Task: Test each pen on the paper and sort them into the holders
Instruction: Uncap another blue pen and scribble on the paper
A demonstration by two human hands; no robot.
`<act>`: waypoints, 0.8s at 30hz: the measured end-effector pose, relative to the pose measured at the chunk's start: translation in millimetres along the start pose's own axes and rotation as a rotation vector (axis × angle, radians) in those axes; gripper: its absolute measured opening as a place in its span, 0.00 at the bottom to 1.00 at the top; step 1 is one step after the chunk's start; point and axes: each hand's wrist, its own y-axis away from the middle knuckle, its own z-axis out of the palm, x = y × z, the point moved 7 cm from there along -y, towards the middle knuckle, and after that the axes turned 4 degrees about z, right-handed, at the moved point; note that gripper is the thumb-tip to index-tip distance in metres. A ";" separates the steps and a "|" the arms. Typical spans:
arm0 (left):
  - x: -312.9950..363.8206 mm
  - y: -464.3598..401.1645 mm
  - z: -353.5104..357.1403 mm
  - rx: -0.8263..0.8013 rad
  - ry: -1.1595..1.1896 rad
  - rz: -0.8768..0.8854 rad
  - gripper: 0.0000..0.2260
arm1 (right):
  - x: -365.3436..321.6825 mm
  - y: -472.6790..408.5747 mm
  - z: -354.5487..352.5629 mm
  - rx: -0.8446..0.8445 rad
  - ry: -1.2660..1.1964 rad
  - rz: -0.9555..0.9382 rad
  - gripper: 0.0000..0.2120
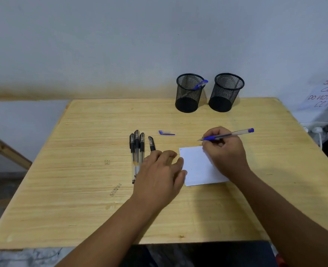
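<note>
The right hand (224,151) grips an uncapped blue gel pen (226,135), its tip just beyond the small white paper (197,166); the left hand (159,170) lies relaxed at the sheet's edge. This looks like the testing step; next the tip must come down on the paper, then the pen goes into one of the black mesh holders (189,93)

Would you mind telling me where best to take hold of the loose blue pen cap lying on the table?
Probably pinch the blue pen cap across its stubby clear body at the left end, coming straight down from above. It lies flat on the wooden table, apart from the black pens, and its thin clip points right.
</note>
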 end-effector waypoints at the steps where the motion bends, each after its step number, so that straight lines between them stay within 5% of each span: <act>1: 0.3 0.2 -0.5 0.001 -0.002 -0.001 0.16 | 3.8 1.4 4.1 0.027 -0.064 0.054 0.07; 24: -1.9 -3.2 -3.9 0.018 0.104 -0.035 0.15 | 7.3 -2.2 33.0 -0.026 0.188 -0.012 0.03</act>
